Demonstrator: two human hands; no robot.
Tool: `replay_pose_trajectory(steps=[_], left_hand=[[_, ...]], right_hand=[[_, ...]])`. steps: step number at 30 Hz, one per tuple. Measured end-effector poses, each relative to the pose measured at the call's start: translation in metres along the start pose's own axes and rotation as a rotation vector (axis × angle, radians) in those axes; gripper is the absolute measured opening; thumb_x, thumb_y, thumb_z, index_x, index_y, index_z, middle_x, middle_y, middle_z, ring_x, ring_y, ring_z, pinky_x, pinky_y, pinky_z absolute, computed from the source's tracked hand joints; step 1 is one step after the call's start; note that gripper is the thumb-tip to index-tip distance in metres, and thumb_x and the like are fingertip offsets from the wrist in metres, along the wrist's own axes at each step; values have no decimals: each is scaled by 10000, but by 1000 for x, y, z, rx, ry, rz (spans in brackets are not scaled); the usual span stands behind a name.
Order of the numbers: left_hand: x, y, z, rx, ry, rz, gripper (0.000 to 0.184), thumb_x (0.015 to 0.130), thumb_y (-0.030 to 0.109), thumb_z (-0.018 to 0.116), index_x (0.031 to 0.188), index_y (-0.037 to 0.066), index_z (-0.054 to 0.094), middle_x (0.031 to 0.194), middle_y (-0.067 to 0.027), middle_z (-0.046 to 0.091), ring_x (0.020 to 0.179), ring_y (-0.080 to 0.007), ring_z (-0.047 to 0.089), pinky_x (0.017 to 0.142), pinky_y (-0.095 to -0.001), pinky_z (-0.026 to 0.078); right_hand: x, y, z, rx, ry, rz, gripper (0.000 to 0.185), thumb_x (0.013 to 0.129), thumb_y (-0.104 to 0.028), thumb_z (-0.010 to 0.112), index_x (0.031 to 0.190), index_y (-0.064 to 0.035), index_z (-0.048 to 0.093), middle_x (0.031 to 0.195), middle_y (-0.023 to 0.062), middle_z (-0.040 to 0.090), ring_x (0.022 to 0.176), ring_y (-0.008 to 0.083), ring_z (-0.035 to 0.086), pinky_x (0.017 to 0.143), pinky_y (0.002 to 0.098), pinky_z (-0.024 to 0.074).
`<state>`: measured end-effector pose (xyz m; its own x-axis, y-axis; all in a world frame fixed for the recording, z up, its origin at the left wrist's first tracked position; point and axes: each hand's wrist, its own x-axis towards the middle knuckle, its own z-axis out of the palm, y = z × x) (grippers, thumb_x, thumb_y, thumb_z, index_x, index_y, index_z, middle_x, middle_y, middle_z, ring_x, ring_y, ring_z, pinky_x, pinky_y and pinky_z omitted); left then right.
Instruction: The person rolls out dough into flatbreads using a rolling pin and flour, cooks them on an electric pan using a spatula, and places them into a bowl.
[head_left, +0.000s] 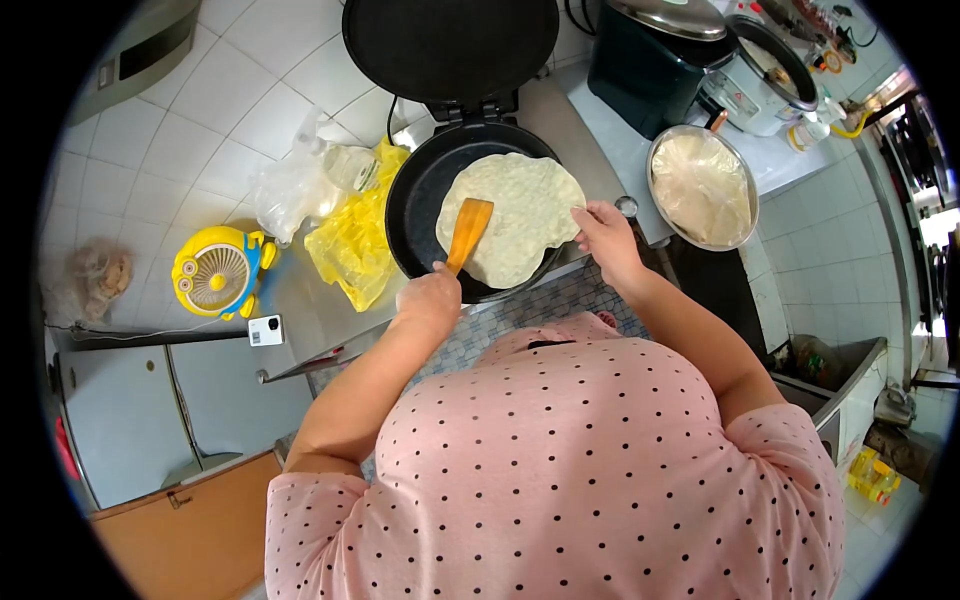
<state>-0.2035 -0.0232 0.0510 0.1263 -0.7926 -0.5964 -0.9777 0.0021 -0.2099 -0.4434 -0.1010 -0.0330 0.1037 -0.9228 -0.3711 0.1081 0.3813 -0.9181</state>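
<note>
A pale, thin flatbread (530,215) lies in the black round electric griddle (410,215), shifted to its right side and partly over the rim. My left hand (430,298) is closed around the handle of a wooden spatula (468,232), whose blade rests on top of the flatbread. At the flatbread's right edge, my right hand (606,240) pinches the dough between thumb and fingers. Behind, the griddle's round lid (450,45) stands raised on its hinge.
Left of the griddle are a yellow plastic bag (355,245), a clear bag (290,185) and a yellow fan (215,275). A white device (266,330) sits at the counter edge. To the right stand a plastic-covered metal bowl (703,188), a dark green bin (645,80) and a rice cooker (760,85).
</note>
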Motion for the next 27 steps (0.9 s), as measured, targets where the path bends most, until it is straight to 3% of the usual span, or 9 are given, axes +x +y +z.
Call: replay_pose_trajectory(steps=[4, 7, 10, 16, 24, 27], left_hand=[[-3, -6, -2, 6, 33, 27, 547, 930, 108, 535, 1414, -99, 388, 1071, -213, 696, 956, -317, 704, 776, -389, 574], [-5, -18, 15, -34, 261, 101, 406, 946, 99, 441, 1316, -55, 508, 890, -206, 709, 812, -351, 706, 704, -452, 562], [-5, -34, 23, -147, 400, 76, 418, 940, 113, 448, 1327, -37, 498, 876, -217, 696, 796, -378, 689, 697, -481, 546], [-32, -59, 32, -244, 388, -118, 425, 944, 161, 457, 1348, 39, 515, 920, -202, 684, 797, -355, 690, 689, -453, 554], [-29, -94, 47, -217, 520, -150, 435, 946, 312, 557, 1300, 59, 558, 964, -202, 684, 844, -359, 680, 730, -468, 543], [-24, -95, 46, -212, 544, -173, 437, 944, 331, 563, 1284, 57, 574, 968, -196, 685, 858, -356, 679, 735, -463, 544]], right_hand=[[15, 9, 0, -15, -18, -16, 310, 895, -220, 665, 1105, -3, 595, 902, 45, 639, 763, 109, 583, 639, 253, 466], [17, 7, 4, -15, 5, -21, 352, 877, -183, 665, 1152, 8, 558, 935, 68, 641, 774, 127, 588, 643, 256, 471], [15, 7, 5, -31, 48, -9, 432, 859, -155, 663, 1220, 17, 502, 968, 94, 635, 779, 138, 590, 646, 263, 474], [6, 7, 2, -28, 103, 12, 508, 850, -155, 671, 1273, 10, 443, 1001, 105, 611, 776, 131, 576, 660, 271, 469], [1, 4, -3, -45, 107, 44, 509, 861, -176, 677, 1275, 2, 442, 1040, 99, 601, 798, 124, 560, 674, 274, 465], [1, -2, 5, -73, 110, 21, 459, 862, -98, 662, 1262, 13, 466, 945, 71, 592, 734, 113, 551, 615, 241, 443]])
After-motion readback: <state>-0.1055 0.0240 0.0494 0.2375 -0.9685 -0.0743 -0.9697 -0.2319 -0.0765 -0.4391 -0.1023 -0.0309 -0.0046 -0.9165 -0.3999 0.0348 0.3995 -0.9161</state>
